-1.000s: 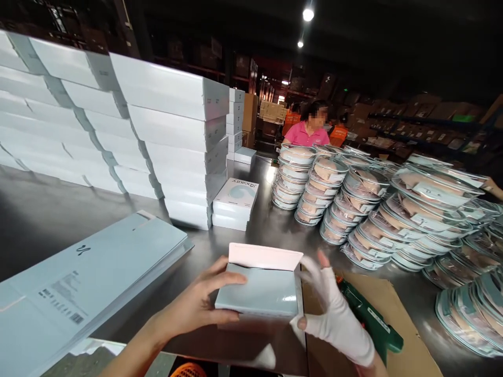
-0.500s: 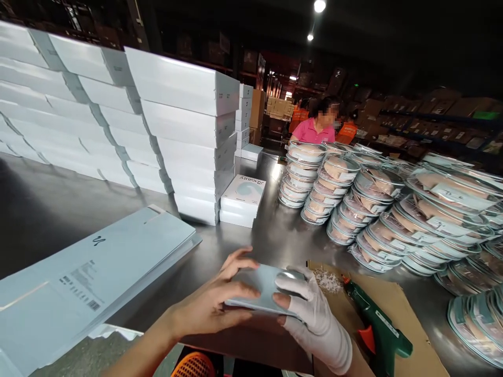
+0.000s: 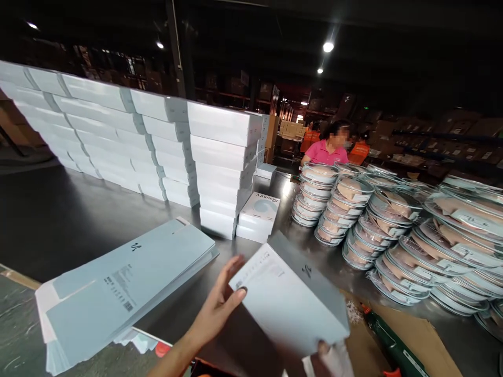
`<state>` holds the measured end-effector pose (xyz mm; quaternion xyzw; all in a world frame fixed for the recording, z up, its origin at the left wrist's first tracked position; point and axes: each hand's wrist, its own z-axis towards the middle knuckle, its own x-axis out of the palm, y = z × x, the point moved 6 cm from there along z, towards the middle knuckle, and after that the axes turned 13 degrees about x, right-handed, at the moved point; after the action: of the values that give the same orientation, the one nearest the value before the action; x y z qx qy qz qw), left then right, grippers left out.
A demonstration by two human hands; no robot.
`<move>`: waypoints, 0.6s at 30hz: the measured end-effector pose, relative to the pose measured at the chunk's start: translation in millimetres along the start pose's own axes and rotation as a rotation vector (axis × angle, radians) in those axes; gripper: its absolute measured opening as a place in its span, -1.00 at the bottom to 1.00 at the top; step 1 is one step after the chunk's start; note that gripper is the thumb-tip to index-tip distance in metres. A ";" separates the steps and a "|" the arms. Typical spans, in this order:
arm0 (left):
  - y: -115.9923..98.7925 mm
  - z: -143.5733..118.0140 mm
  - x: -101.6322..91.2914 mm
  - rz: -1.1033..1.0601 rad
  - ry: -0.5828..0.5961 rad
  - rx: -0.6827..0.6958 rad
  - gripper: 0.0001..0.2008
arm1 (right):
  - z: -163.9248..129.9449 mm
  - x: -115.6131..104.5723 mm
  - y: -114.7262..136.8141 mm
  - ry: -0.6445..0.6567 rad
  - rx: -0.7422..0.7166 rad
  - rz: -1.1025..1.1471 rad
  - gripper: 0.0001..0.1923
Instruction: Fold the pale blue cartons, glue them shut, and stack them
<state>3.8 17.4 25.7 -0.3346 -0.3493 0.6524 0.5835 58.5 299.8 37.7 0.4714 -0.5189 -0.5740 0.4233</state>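
Pale box [image 3: 288,298] in grip of part-open left fingers [image 3: 234,301] and gloved right fingers [image 3: 323,348]

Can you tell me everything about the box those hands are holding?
The box is long, pale blue and white, and looks like smooth cardboard. A dark squiggle marks one shaded side; the bright side has small print, too tiny to read. It's tilted over the metal table. The bare left hand touches one end, and the gloved right hand, blurred, touches the other.
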 end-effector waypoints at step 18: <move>40.0 77.3 -248.2 1.412 0.020 -0.350 -0.42 | 169.4 168.7 113.9 -0.167 -0.646 -1.049 -0.39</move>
<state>-58.9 -237.6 40.2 -0.5746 -0.1440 0.8049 -0.0355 -141.2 156.9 136.7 0.4651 -0.0498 -0.8685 0.1641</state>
